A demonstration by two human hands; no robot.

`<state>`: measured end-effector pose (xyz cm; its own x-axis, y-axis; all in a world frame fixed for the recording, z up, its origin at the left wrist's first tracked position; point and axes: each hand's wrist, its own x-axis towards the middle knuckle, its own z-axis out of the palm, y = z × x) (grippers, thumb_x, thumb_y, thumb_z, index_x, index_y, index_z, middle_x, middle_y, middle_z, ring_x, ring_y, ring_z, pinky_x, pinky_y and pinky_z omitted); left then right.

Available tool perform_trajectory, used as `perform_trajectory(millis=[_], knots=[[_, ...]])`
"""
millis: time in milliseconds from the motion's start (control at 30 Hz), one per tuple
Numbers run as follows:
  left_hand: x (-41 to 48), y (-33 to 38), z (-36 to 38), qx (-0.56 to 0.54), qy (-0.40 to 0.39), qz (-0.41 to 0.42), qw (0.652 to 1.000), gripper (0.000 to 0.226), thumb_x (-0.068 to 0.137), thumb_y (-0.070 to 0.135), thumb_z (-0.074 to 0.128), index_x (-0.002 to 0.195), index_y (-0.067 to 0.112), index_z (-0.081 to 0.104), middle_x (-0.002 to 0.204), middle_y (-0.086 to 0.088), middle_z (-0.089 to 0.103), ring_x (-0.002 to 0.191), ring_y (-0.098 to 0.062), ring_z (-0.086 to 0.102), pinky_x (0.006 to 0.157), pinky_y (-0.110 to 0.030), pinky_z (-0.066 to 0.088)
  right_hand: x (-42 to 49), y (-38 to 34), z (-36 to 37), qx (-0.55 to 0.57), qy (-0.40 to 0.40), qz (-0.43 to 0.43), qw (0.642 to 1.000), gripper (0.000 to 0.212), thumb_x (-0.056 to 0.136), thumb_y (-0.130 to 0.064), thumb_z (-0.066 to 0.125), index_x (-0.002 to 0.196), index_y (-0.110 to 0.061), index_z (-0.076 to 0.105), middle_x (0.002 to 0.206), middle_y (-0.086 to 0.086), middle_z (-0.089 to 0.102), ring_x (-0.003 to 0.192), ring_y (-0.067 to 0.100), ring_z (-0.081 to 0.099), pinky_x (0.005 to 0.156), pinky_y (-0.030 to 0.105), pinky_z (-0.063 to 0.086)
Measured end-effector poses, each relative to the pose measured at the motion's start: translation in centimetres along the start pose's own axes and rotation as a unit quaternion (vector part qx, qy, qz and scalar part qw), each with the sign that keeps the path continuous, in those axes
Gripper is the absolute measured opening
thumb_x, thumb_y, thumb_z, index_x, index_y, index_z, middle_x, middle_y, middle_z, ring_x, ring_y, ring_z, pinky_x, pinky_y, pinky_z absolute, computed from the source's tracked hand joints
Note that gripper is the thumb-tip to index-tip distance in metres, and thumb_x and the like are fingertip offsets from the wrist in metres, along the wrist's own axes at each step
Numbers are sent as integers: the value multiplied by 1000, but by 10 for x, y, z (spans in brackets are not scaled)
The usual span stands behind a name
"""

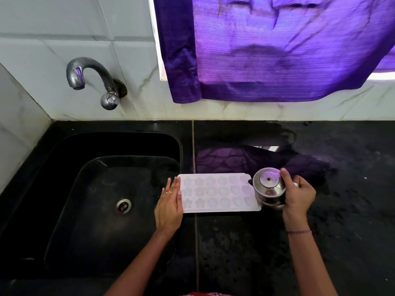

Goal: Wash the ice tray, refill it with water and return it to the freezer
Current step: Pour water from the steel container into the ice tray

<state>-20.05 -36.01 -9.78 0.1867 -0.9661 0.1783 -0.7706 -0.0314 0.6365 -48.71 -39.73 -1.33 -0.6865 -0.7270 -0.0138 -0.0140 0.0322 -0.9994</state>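
On the worktop [235, 242] edge beside the sink [106, 210], the ice tray [218, 192], steadied by flat left hand [168, 201] fingers, could flood if the steel jug [269, 190], seemingly tilted in the right hand's [298, 195] grip, pours fast.

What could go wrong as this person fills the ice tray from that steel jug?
The ice tray lies half over the sink edge, steadied only by the flat left hand; it might tip in. The steel jug, tilted in the right hand, pours at the tray's far end, so water may spill onto the black counter.
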Motion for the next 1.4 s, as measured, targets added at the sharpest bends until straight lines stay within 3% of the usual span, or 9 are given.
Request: perform_trajectory(millis=[267,700,1167,1400], knots=[[0,-4,2,5,-7,0,1000,58,94,41,13,144,22,36,148,9,36,140,-4,19,114,-26,23,-2,-4,4,-28,-11,-22,999,56,78,-17,75,50,-14,28,34,-12,27,39,4,23,41,15,22],[0,-3,2,-1,-1,-2,1000,58,94,42,13,143,22,37,147,9,39,140,-3,19,114,-29,27,-6,-11,8,-55,-17,-48,997,56,79,-14,74,49,-13,27,32,-11,28,35,4,25,38,10,22],[0,-4,2,6,-3,-2,1000,59,93,42,11,144,23,36,148,8,38,140,-4,20,114,-28,26,-3,-6,9,23,-8,32,999,53,77,-20,76,51,-17,30,39,-12,29,47,6,25,46,17,29],[0,-3,2,7,-1,-1,1000,59,94,41,12,144,22,36,147,6,39,140,-4,21,115,-29,26,-12,-9,22,19,-34,15,999,55,77,-17,76,49,-17,29,39,-11,28,49,7,25,47,19,29]])
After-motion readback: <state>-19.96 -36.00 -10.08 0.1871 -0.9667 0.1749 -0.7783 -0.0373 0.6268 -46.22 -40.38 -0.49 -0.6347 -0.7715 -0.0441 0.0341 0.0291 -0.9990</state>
